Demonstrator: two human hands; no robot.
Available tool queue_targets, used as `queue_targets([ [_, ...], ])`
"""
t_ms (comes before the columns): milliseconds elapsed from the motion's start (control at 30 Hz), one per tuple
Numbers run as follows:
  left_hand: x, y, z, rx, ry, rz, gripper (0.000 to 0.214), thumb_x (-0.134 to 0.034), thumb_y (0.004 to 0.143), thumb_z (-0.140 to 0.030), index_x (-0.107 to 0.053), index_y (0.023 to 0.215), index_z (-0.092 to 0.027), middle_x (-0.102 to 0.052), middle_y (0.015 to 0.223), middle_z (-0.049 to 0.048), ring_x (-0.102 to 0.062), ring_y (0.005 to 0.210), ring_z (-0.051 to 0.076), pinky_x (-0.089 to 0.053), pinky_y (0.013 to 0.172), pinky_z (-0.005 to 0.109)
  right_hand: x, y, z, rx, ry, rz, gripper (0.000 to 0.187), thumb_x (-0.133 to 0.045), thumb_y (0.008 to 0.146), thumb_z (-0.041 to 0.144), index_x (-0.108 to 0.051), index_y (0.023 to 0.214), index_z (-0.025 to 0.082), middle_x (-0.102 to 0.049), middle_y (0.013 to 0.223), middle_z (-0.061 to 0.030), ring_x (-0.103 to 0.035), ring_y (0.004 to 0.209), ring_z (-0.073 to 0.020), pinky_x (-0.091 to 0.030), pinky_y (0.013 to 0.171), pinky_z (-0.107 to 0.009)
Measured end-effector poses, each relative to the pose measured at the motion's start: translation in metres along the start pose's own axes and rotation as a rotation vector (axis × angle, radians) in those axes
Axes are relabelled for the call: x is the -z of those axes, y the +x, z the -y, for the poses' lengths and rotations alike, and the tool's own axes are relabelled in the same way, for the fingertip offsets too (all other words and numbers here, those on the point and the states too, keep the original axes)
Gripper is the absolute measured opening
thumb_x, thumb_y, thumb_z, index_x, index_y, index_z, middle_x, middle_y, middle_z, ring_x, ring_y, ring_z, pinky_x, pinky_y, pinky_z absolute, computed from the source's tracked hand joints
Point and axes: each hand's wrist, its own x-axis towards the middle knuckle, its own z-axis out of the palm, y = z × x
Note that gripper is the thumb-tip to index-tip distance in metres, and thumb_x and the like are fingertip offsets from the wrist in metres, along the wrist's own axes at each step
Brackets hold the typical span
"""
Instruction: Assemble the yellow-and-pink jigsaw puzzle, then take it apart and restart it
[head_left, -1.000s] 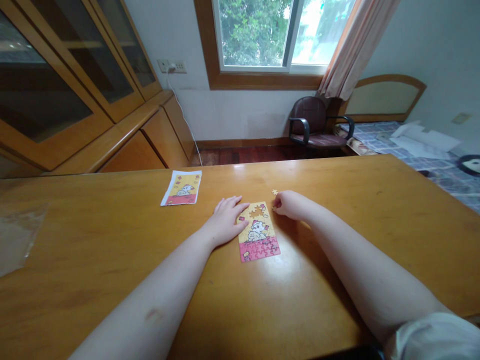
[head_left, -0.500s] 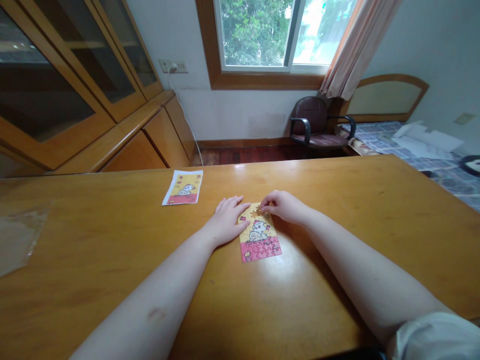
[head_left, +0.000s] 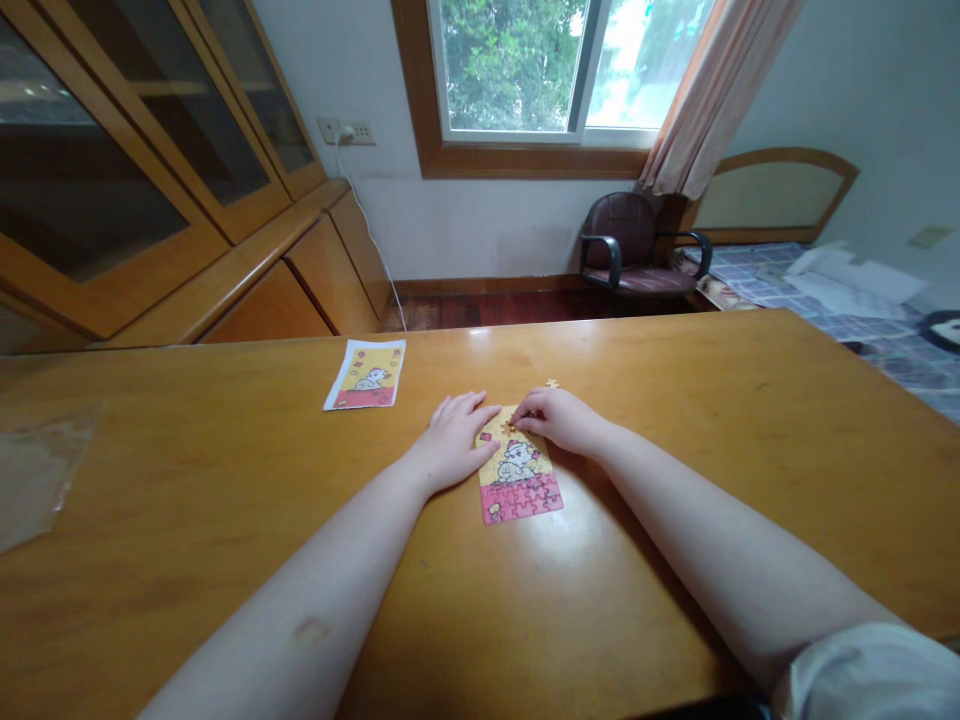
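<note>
A yellow and pink jigsaw puzzle point(head_left: 521, 492) with a white cartoon animal lies flat on the table in front of me. My left hand point(head_left: 456, 440) rests open along its left edge, fingers spread, with fingertips on the puzzle. Over the upper right part, my right hand point(head_left: 559, 418) pinches a small puzzle piece point(head_left: 512, 425) beside a gap in the yellow area. The fingers partly hide that piece and the puzzle's top right corner. A loose puzzle piece point(head_left: 553, 383) lies on the table just beyond my right hand.
A picture card point(head_left: 367, 378) with the same design lies at the back left of the wooden table point(head_left: 247, 480). A clear plastic bag point(head_left: 41, 470) is at the far left. Beyond the table stand a cabinet point(head_left: 247, 220), a chair point(head_left: 630, 245) and a bed point(head_left: 787, 270).
My right hand has shifted slightly left and down, toward the gap in the puzzle. The loose piece behind it shows more fully. My left hand has stayed in place.
</note>
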Motion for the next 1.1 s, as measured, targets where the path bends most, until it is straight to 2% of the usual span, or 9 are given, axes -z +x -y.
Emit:
queue_targets([
  [233, -0.002, 0.001, 0.002, -0.011, -0.014, -0.019, 0.054, -0.052, 0.087, -0.044, -0.050, 0.137, -0.023, -0.039, 0.150, 0.0118, -0.032, 0.140, 0.031, -0.019, 0.117, 0.056, -0.001, 0.000, 0.000, 0.032, -0.025, -0.051, 0.010, -0.066, 0.083, 0.020, -0.075, 0.086, 0.019, -0.068, 0.088, -0.0049, -0.061, 0.085, -0.0167, -0.044, 0.081, -0.028],
  [400, -0.001, 0.001, 0.002, -0.017, -0.021, -0.021, 0.054, -0.052, 0.088, -0.043, -0.051, 0.137, -0.022, -0.039, 0.150, 0.0130, -0.032, 0.140, 0.032, -0.019, 0.117, 0.056, 0.005, -0.001, -0.008, -0.070, 0.020, -0.149, 0.010, -0.064, 0.083, 0.023, -0.072, 0.085, 0.018, -0.066, 0.082, -0.0029, -0.057, 0.076, -0.0144, -0.043, 0.072, -0.026],
  [500, 0.001, 0.000, 0.001, -0.048, -0.051, -0.038, 0.050, -0.052, 0.089, -0.041, -0.052, 0.136, -0.026, -0.040, 0.149, 0.0115, -0.032, 0.139, 0.032, -0.021, 0.115, 0.057, 0.009, -0.002, -0.015, -0.144, 0.071, -0.111, 0.010, -0.067, 0.080, 0.026, -0.072, 0.085, 0.019, -0.064, 0.074, -0.0002, -0.055, 0.067, -0.0126, -0.041, 0.063, -0.024],
  [633, 0.005, -0.003, -0.001, -0.126, -0.080, -0.017, 0.039, -0.054, 0.088, -0.040, -0.061, 0.126, -0.033, -0.040, 0.149, 0.0079, -0.032, 0.140, 0.031, -0.018, 0.116, 0.057, 0.010, -0.002, -0.020, -0.147, 0.115, -0.061, 0.011, -0.069, 0.076, 0.028, -0.070, 0.081, 0.018, -0.061, 0.069, 0.0017, -0.054, 0.063, -0.0118, -0.040, 0.060, -0.023],
  [767, 0.005, -0.003, -0.002, -0.140, -0.083, 0.004, 0.036, -0.059, 0.085, -0.039, -0.066, 0.121, -0.033, -0.041, 0.149, 0.0073, -0.032, 0.140, 0.032, -0.018, 0.116, 0.058, 0.009, -0.001, -0.021, -0.138, 0.103, -0.048, 0.011, -0.071, 0.073, 0.026, -0.069, 0.080, 0.018, -0.062, 0.069, 0.0017, -0.055, 0.063, -0.0118, -0.040, 0.059, -0.023],
  [1100, 0.004, -0.003, -0.001, -0.141, -0.091, -0.009, 0.039, -0.061, 0.083, -0.036, -0.065, 0.121, -0.032, -0.043, 0.148, 0.0076, -0.034, 0.138, 0.033, -0.020, 0.115, 0.059, 0.007, -0.001, -0.020, -0.122, 0.042, -0.038, 0.013, -0.071, 0.074, 0.031, -0.068, 0.079, 0.019, -0.064, 0.070, 0.0008, -0.056, 0.064, -0.0123, -0.039, 0.059, -0.023],
])
